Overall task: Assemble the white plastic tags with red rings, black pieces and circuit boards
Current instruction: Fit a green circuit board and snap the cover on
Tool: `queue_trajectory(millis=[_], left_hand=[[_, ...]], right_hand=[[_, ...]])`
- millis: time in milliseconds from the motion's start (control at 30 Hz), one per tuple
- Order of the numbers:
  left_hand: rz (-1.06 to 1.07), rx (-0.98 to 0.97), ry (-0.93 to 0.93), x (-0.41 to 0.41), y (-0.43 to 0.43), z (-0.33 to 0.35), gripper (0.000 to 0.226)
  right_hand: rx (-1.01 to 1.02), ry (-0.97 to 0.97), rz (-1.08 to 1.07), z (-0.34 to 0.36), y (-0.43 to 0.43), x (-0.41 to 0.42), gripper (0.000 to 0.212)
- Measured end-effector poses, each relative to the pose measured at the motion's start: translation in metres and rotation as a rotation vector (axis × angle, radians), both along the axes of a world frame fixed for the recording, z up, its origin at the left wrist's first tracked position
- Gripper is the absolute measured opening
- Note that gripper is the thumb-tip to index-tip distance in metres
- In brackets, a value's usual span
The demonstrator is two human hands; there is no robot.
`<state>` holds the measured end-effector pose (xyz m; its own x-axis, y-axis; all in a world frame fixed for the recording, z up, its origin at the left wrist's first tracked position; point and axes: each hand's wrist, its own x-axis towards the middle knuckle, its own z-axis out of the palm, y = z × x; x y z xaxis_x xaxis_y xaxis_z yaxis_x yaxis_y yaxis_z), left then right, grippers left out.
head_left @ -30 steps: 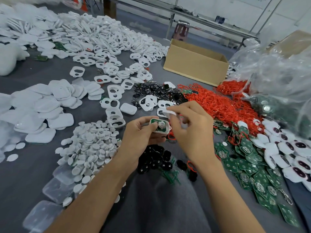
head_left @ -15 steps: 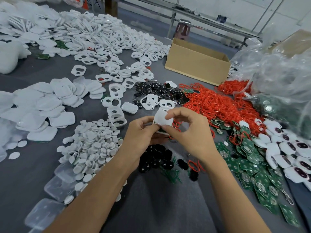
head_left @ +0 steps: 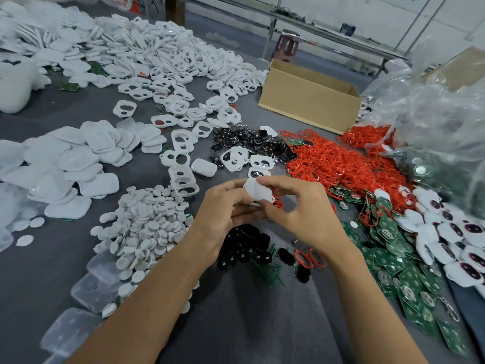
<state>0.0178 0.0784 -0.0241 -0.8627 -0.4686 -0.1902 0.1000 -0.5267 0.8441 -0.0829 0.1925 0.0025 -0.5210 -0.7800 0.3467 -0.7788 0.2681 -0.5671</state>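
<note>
A white plastic tag (head_left: pixel 258 191) is held above the grey table (head_left: pixel 236 324), gripped from both sides. The fingers (head_left: pixel 237 197) of the left hand (head_left: pixel 225 206) curl round its left edge. The right hand (head_left: pixel 301 214) pinches its upper and lower right edges between forefinger and thumb. The tag's plain white face is turned up, and a loop of red shows just beside the right thumb.

Directly beneath the fingers lies a small heap of black pieces (head_left: pixel 246 248), with two loose red loops (head_left: pixel 309 258) near the right wrist. To the right of the fingers, circuit boards (head_left: pixel 393 258) spread in a green drift. Beyond them sits a row of white finished tags (head_left: pixel 459 232) with dark windows. Red rings (head_left: pixel 336 161) are piled just past the right fingers, under a crumpled clear plastic bag (head_left: pixel 433 122).

To the left of the fingers sits a mound of white discs (head_left: pixel 147 224), with clear plastic trays (head_left: pixel 97 287) at its near edge. Solid white covers (head_left: pixel 65 164) lie further left. Ahead of the fingers are white frames (head_left: pixel 181 143) with cut-outs, and an open cardboard box (head_left: pixel 309 101) stands well beyond.
</note>
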Motion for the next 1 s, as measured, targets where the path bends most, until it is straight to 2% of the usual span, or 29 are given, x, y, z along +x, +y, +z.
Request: queue_trajectory(millis=[333, 533, 800, 900, 1000], left_hand=[[0.078, -0.144, 0.011, -0.0002, 0.0045, -0.0048, 0.018], [0.095, -0.147, 0.01, 0.0002, 0.0061, -0.006, 0.021], [0.135, -0.161, 0.019, -0.0002, 0.0077, -0.0059, 0.024], [0.143, -0.195, 0.026, 0.0013, 0.0057, -0.0067, 0.024], [0.127, -0.198, 0.038, 0.0009, 0.0051, -0.006, 0.027]], right_hand=[[0.003, 0.079, 0.024, 0.0002, 0.0012, 0.0002, 0.039], [0.018, 0.045, 0.017, -0.0006, 0.0019, -0.0011, 0.037], [0.008, 0.121, 0.048, -0.0013, 0.0002, -0.0002, 0.033], [-0.011, 0.062, 0.055, -0.0014, -0.0022, 0.0009, 0.023], [-0.103, -0.207, 0.018, 0.0, -0.003, -0.0022, 0.014]])
